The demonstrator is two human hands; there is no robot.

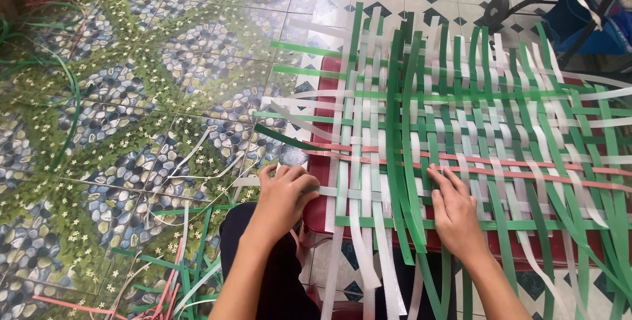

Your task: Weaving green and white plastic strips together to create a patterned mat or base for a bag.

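fingers of left hand (284,196) pinch white strip (332,192); right hand (454,214) lies flat on woven mat (474,116)

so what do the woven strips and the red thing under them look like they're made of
The green strips and white strips look like flat plastic strapping: even width, slight sheen, springy curling ends. The red stool beneath is probably moulded plastic, glossy with a rounded edge. The left hand pinches one white strip.

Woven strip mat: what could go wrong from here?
1. The left hand pulls a white strip at the woven mat edge; the loose weave there could shift.
2. The right hand presses only one spot, so unpinned green strips may slide.
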